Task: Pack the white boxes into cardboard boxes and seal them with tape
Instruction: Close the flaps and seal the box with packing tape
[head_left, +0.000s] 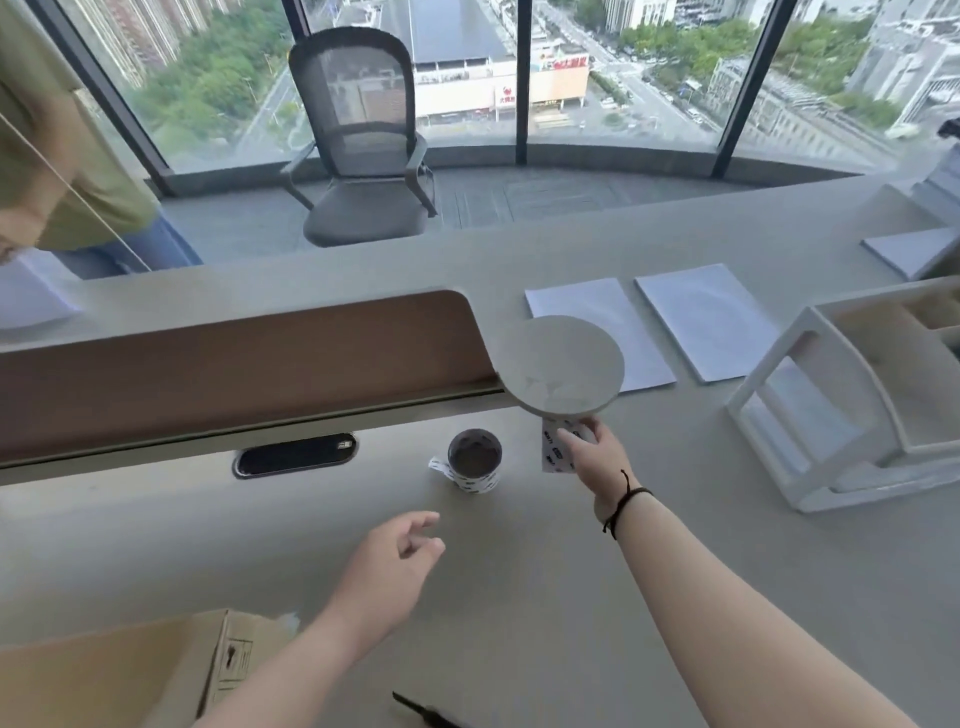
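1. Our right hand (589, 457) is stretched out over the desk (519, 597). Its fingers pinch a strip of white tape (557, 451) with dark printing; the strip hangs down from the fingertips.
2. Just above that grip, touching or overlapping the hand in our view, sits a round white disc (561, 366). We cannot tell whether the hand carries it or whether it stands on the desk.
3. Left of the grip, near but apart from it, a tape roll (474, 460) stands on the desk, core opening upward, with a short loose end sticking out on its left side.
4. Our left hand (387, 566) hovers over the desk, below and left of the roll. Its fingers are loosely curled and hold nothing.
5. A cardboard box (130, 670) lies at the near left, below the left hand, beside our left forearm. A printed symbol shows on its side.
6. Beyond the right hand, past the disc, two flat white sheets or boxes (709, 322) lie side by side; we cannot tell which.
7. Right of the grip, well apart, stands a white rack (810, 415).
8. A brown divider panel (234, 374) runs along the desk to the left of the disc. A dark oval cable slot (295, 455) lies left of the roll.
9. An office chair (363, 140) stands by the window.
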